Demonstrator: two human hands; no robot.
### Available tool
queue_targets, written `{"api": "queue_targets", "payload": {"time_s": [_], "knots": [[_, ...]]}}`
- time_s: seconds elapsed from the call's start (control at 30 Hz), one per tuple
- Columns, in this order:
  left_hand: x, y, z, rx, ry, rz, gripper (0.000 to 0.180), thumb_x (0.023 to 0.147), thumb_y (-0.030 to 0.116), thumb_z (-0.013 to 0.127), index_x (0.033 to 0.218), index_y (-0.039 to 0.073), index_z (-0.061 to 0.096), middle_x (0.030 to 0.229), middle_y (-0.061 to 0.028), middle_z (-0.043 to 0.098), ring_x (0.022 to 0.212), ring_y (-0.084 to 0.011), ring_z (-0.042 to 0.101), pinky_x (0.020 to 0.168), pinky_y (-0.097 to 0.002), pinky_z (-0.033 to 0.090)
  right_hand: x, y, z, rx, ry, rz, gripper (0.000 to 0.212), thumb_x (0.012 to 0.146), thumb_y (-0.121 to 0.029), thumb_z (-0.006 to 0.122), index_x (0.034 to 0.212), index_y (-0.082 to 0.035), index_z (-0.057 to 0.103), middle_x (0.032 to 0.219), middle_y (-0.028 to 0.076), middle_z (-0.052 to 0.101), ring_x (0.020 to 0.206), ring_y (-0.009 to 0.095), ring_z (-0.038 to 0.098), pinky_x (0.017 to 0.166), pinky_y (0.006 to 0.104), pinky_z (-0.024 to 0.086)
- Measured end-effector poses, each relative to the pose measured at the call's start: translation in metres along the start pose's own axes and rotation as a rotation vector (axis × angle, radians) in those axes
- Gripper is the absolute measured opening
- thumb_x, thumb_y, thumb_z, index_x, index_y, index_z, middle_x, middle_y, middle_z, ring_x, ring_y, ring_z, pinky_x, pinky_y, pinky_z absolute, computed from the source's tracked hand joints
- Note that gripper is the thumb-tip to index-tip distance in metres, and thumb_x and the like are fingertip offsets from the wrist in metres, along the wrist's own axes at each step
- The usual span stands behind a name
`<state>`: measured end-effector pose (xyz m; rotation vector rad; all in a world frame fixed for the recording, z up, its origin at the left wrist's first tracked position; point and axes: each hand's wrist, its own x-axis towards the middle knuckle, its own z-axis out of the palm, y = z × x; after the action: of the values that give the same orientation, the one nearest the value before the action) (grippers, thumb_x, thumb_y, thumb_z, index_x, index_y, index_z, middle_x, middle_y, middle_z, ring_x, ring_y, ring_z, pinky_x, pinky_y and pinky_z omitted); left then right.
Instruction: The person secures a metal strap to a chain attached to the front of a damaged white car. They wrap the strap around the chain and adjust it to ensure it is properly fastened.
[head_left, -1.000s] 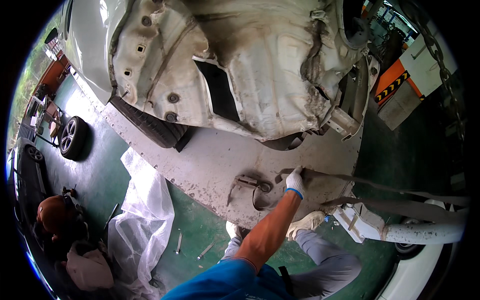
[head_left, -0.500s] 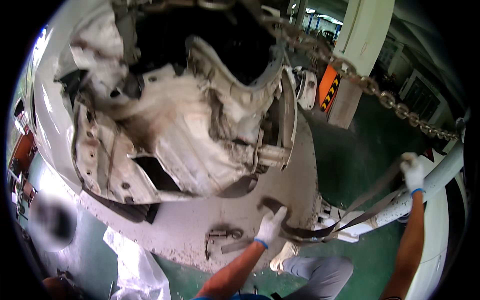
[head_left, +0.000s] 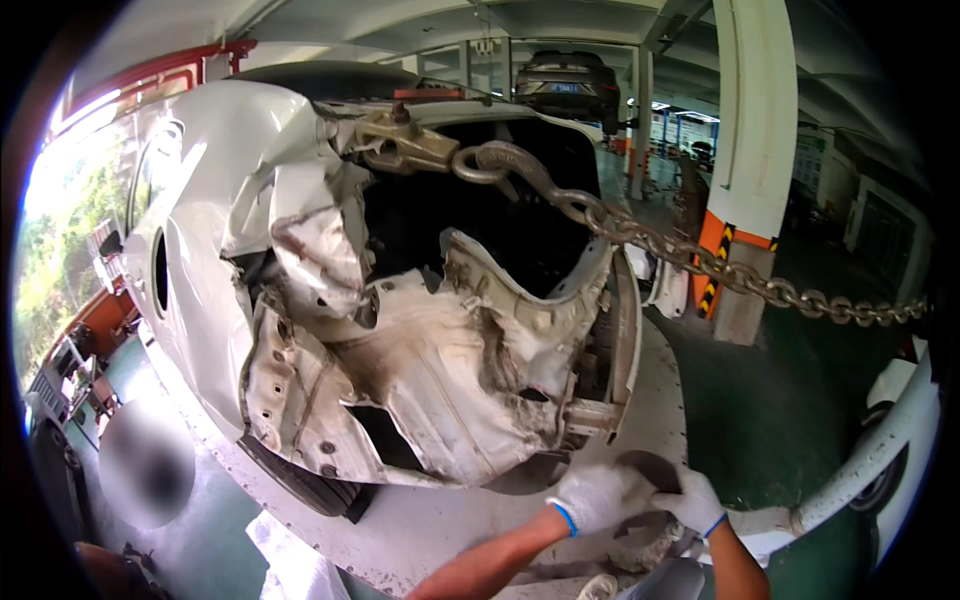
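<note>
Just below the torn lower edge of the white car body (head_left: 425, 385), over the pale platform (head_left: 420, 512), I have the dark strap (head_left: 650, 467) arched up between my left hand (head_left: 597, 498) and right hand (head_left: 692, 501). By my reading, linking the chain (head_left: 745, 276) to the clamp (head_left: 405, 142) is done, while the strap work looks unfinished: I see it fastened to nothing. My gloved right hand is closed on the strap; my left blurs beside it, its grip impossible to tell.
</note>
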<state>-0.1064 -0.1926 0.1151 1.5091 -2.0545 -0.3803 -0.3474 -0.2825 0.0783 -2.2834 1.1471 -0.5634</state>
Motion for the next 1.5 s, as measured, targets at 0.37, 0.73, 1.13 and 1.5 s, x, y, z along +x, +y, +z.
{"api": "queue_targets", "payload": {"time_s": [0.37, 0.73, 1.13, 1.5], "knots": [[0.162, -0.118, -0.180, 1.207, 0.315, -0.260, 0.026, 0.089, 0.035, 0.071, 0.086, 0.010, 0.078, 0.090, -0.0056, 0.074, 0.094, -0.0256, 0.070, 0.090, -0.0436, 0.043, 0.107, 0.040, -0.048, 0.150, -0.021, -0.108, 0.063, 0.075, -0.031, 0.084, 0.125, 0.004, 0.069, 0.096, 0.020, 0.077, 0.086, 0.031, 0.074, 0.084, 0.0395, 0.057], [0.149, -0.114, -0.143, 0.780, 0.450, -0.512, 0.031, 0.071, 0.035, 0.066, 0.086, 0.007, 0.062, 0.093, -0.0175, 0.058, 0.094, -0.0372, 0.057, 0.089, -0.0507, 0.047, 0.156, 0.047, -0.055, 0.371, -0.884, 0.327, 0.046, 0.082, -0.014, 0.078, 0.122, 0.006, 0.069, 0.105, 0.008, 0.073, 0.093, 0.017, 0.068, 0.086, 0.0318, 0.054], [0.153, -0.094, -0.159, 0.705, 0.374, -0.655, 0.020, 0.082, 0.026, 0.061, 0.092, 0.009, 0.065, 0.091, -0.0127, 0.060, 0.097, -0.0323, 0.060, 0.094, -0.0442, 0.046, 0.101, -0.134, -0.157, 0.646, -0.726, 0.349, 0.045, 0.090, -0.024, 0.072, 0.129, -0.001, 0.069, 0.125, 0.021, 0.069, 0.115, 0.036, 0.065, 0.103, 0.0461, 0.049], [0.041, 0.100, -0.264, -1.967, 0.643, -0.967, 0.055, 0.103, 0.036, 0.061, 0.145, 0.000, 0.055, 0.144, -0.0166, 0.058, 0.134, -0.0284, 0.055, 0.112, -0.0414, 0.046, 0.146, -0.302, -0.226, 0.929, -0.836, 0.262, 0.047, 0.090, -0.005, 0.063, 0.135, 0.004, 0.066, 0.120, 0.010, 0.073, 0.109, 0.017, 0.066, 0.097, 0.0312, 0.052]]}}
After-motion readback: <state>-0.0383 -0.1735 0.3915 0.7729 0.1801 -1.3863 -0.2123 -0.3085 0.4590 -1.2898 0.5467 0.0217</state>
